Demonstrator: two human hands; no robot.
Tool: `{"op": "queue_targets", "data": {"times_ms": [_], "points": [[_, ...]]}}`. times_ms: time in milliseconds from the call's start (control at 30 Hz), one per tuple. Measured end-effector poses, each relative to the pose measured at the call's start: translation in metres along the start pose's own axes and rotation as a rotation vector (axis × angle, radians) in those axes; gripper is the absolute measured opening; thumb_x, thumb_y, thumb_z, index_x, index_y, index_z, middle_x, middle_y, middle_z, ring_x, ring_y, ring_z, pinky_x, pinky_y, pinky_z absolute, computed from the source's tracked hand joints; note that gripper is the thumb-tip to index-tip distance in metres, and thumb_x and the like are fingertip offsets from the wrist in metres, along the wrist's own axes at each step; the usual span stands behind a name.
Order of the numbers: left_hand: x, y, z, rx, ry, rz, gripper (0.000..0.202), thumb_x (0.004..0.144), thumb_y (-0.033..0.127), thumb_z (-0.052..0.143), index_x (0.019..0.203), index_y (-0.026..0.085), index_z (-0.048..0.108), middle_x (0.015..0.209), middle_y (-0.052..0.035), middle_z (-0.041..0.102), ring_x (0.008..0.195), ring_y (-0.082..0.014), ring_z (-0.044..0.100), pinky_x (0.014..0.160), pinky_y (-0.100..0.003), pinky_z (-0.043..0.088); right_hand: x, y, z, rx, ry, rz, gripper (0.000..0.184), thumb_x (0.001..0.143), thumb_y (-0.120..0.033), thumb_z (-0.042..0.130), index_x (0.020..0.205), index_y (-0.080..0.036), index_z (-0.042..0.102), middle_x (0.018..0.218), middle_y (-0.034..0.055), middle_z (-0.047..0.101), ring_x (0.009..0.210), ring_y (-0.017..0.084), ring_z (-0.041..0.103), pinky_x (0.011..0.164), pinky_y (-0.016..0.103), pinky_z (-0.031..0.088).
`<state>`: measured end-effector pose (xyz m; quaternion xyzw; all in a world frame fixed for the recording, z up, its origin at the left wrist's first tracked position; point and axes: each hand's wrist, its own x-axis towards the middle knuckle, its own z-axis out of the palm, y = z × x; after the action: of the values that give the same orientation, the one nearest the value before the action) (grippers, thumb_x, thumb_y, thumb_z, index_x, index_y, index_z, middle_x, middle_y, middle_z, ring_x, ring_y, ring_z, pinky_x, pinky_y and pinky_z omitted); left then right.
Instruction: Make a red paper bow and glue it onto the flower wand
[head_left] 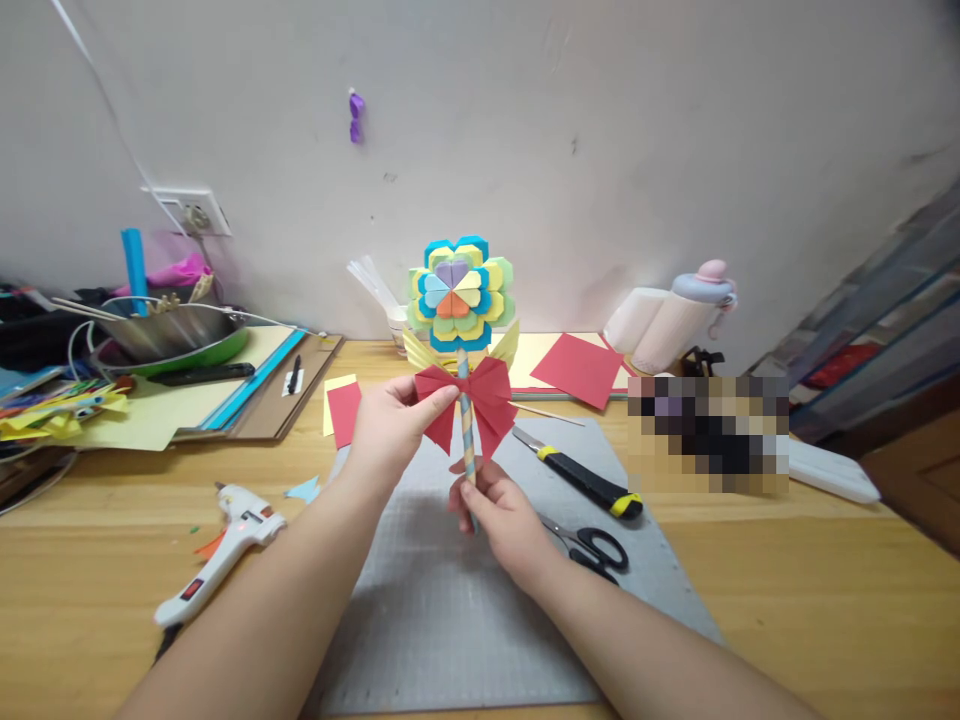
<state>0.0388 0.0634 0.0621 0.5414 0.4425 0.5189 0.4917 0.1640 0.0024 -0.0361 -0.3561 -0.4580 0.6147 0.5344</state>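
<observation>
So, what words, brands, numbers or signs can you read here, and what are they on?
No text is readable.
Multicoloured folded-paper flower: no lettering shows.
Flat grey cutting mat: faint edge marks, too small to read.
White plastic glue gun: any marking on its red switch is too small.
Small white card: too blurred.

wooden table (825, 600) | on it: grey cutting mat (450, 630), white glue gun (225, 560), brown board (311, 385)

Multicol. paper flower (452, 292) tops striped stem (469, 435) (w/ red bow (490, 395)), approx. upright.
</observation>
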Motion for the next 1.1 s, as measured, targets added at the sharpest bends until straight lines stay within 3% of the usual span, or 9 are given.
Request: {"op": "queue_targets", "data": {"times_ms": [133,400,667,1100], "points": [[0.0,0.001,0.002,-0.057,-0.107,-0.028,0.031,0.065,0.042,0.078,0.081,0.016,0.074,0.075,-0.0058,0.074,0.062,-0.0179,0.063,0.06,-0.029,0.047,-0.003,-0.012,-0.004,0.047,-0.005,-0.02,0.036,0.09,-0.054,0.045,0.101,-0.02,0.053,0.068,-0.0017,0.057,0.048,0.008,0.04,0.044,0.021,0.03],[0.003,0.002,-0.002,-0.105,-0.176,-0.058,0.023,0.069,0.038,0.076,0.075,0.016,0.071,0.064,-0.0025,0.069,0.058,-0.0149,0.058,0.06,-0.027,0.045,-0.002,-0.019,-0.009,0.048,0.021,-0.054,0.04,0.084,-0.057,0.054,0.093,-0.018,0.056,0.059,-0.0051,0.046,0.045,0.007,0.031,0.042,0.021,0.02],[-0.004,0.007,-0.001,-0.102,-0.175,-0.02,0.019,0.07,0.036,0.076,0.073,0.018,0.072,0.062,0.0,0.067,0.057,-0.0131,0.057,0.062,-0.026,0.044,-0.006,-0.016,-0.006,0.061,0.007,-0.074,0.041,0.085,-0.057,0.054,0.096,-0.018,0.057,0.053,-0.0081,0.035,0.044,0.007,0.026,0.043,0.022,0.018],[-0.008,0.007,0.002,-0.079,-0.15,-0.02,0.022,0.069,0.038,0.077,0.07,0.017,0.07,0.063,-0.0003,0.067,0.057,-0.0128,0.056,0.056,-0.026,0.044,-0.006,-0.012,-0.003,0.068,0.02,-0.093,0.035,0.087,-0.054,0.053,0.091,-0.019,0.056,0.054,-0.008,0.035,0.045,0.007,0.027,0.044,0.023,0.02]]}}
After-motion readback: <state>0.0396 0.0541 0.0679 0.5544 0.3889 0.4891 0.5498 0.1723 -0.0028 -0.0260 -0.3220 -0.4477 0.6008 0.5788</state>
